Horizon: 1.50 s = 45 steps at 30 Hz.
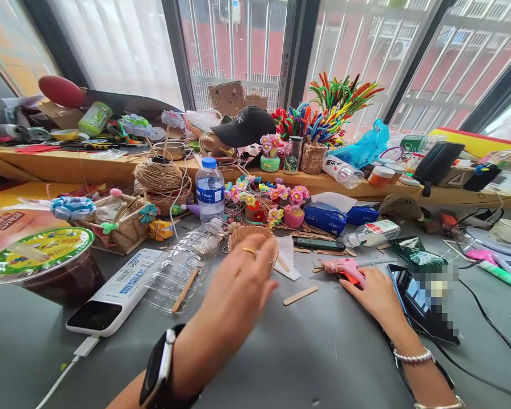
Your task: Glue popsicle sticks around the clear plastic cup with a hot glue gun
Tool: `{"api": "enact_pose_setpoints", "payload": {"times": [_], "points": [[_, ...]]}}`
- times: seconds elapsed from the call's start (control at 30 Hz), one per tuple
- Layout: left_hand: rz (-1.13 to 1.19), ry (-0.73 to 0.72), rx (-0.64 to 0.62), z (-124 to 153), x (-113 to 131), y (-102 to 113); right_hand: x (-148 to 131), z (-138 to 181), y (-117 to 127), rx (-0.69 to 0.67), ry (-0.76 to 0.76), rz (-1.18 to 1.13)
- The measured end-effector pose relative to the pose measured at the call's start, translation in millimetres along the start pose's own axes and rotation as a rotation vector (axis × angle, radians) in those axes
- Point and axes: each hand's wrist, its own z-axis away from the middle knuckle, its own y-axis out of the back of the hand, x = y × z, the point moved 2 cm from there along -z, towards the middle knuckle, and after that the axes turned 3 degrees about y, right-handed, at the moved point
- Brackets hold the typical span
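Note:
My left hand (238,278), with a ring and a smartwatch, reaches over a small tan basket-like piece (252,232). Its fingers are stretched out and the thumb stands apart; whether the fingertips touch the piece cannot be made out. My right hand (377,292) is closed around the pink hot glue gun (339,267), which lies low over the desk with its nozzle toward the left. Between the hands lies a loose wooden craft stick (300,295). A white paper piece (286,258) with another stick on it sits behind. Left of my left hand is a clear plastic bottle (170,278) bearing a stick.
A sealed drink cup (51,267) and a cabled white power bank (114,292) stand left. A capped water bottle (209,190), craft flowers (264,199) and tissue packs (326,217) line the back. A dark phone (409,295) and cables lie right. The ledge (255,170) is crowded.

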Motion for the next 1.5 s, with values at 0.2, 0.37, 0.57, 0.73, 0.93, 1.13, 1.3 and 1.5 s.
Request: {"api": "enact_pose_setpoints", "payload": {"times": [0.2,0.37,0.57,0.73,0.93,1.13,1.3,1.5], "points": [[0.035,-0.079,-0.571,2,34,-52,2,-3,-1,0.037,-0.054,-0.077],[0.078,0.009,-0.514,-16,27,-88,-2,-2,7,0.086,-0.086,-0.124],[0.183,0.049,-0.483,-20,19,-102,-9,-1,24,0.192,-0.156,-0.206],[0.419,0.09,-0.47,-22,15,-111,-13,2,35,0.255,-0.127,-0.253],[0.799,0.204,-0.59,-27,12,-130,-11,5,38,0.234,-0.132,-0.192],[1.133,0.321,-0.654,-33,17,-137,-19,6,46,0.15,-0.166,-0.19],[1.316,0.368,-0.597,-34,19,-139,-21,8,49,0.216,-0.105,-0.146],[1.424,0.405,-0.53,-34,19,-139,-23,9,42,0.381,0.123,-0.083]]}}
